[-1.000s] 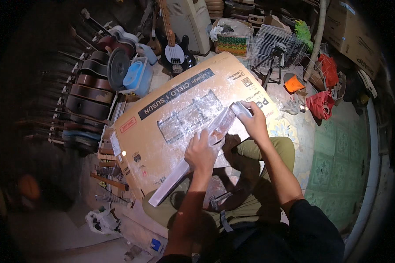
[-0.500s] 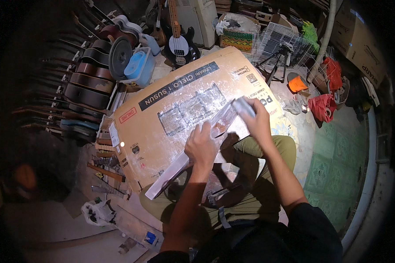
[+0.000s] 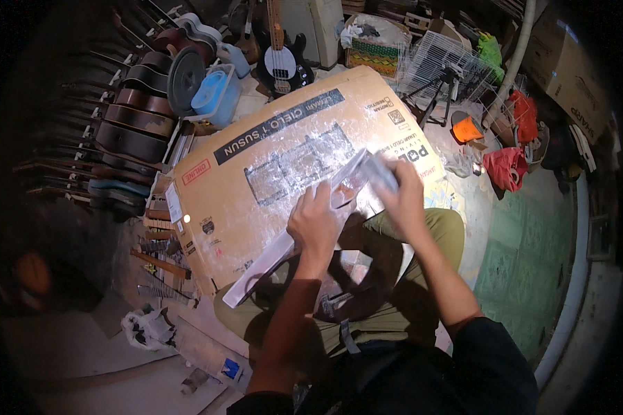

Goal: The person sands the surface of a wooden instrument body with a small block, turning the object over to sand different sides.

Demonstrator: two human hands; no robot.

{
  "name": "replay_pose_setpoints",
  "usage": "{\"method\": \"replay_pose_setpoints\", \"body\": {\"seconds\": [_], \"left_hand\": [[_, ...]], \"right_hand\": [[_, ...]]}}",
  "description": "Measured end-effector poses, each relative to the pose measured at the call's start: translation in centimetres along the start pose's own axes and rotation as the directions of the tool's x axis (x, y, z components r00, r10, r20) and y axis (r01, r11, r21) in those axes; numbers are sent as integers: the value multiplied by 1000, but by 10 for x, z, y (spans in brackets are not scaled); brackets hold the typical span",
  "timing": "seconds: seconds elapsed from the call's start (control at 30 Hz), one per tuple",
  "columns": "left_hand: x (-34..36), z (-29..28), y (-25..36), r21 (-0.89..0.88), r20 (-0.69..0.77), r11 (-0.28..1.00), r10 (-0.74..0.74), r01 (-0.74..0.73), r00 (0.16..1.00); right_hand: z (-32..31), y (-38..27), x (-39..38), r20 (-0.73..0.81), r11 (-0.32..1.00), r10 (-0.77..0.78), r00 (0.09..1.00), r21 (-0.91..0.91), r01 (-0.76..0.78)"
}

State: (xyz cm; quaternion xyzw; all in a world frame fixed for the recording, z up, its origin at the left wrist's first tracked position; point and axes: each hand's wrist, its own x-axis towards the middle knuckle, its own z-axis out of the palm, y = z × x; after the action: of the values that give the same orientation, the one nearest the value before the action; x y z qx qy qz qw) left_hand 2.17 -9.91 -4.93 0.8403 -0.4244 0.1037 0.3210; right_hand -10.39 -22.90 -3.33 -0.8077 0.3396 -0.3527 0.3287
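A long, narrow piece (image 3: 253,280), whitish and dusty with a brown patch near its upper end, lies diagonally over the edge of a large cardboard sheet (image 3: 221,194) and my legs. My left hand (image 3: 315,225) is closed around the middle of this piece. At the upper end my right hand (image 3: 405,197), blurred by motion, grips a small grey block (image 3: 384,173) against or just beside the piece. The cardboard is streaked with white dust. Below the piece, between my legs, a dark reddish-brown object (image 3: 346,297) is partly hidden in shadow.
Guitars (image 3: 128,135) stand racked at the left, a black bass guitar (image 3: 280,66) at the back near blue plastic tubs (image 3: 211,93). A wire cage (image 3: 429,62), tripod (image 3: 443,97), orange container (image 3: 469,128) and red bags (image 3: 505,166) are at the back right. Wooden pieces (image 3: 166,263) lie left of the cardboard.
My right hand has shifted slightly with the grey block and is more blurred. My left hand keeps its grip. The whole view has shifted somewhat upward in the picture.
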Motion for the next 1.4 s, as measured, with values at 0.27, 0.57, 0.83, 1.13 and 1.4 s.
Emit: {"method": "replay_pose_setpoints", "body": {"seconds": [0.27,0.57,0.83,1.13,1.4], "left_hand": [[-6,6,-6,23,22,1000,-5,5,1000],[-10,16,-7,42,49,999,5,-7,999],[-11,12,-3,53,-17,999,1,0,1000],[-17,18,1,44,-1,999,22,-22,1000],[-12,9,5,39,24,999,25,-26,999]], "right_hand": [[0,5,-1,-12,999,11,1000,-33,-12],[-1,16,8,-90,993,113,989,-15,-115],[-3,11,-4,-78,995,57,995,-80,-63],[-5,20,8,-69,982,181,981,57,-177],[1,20,3,-107,997,20,994,-68,-27]]}}
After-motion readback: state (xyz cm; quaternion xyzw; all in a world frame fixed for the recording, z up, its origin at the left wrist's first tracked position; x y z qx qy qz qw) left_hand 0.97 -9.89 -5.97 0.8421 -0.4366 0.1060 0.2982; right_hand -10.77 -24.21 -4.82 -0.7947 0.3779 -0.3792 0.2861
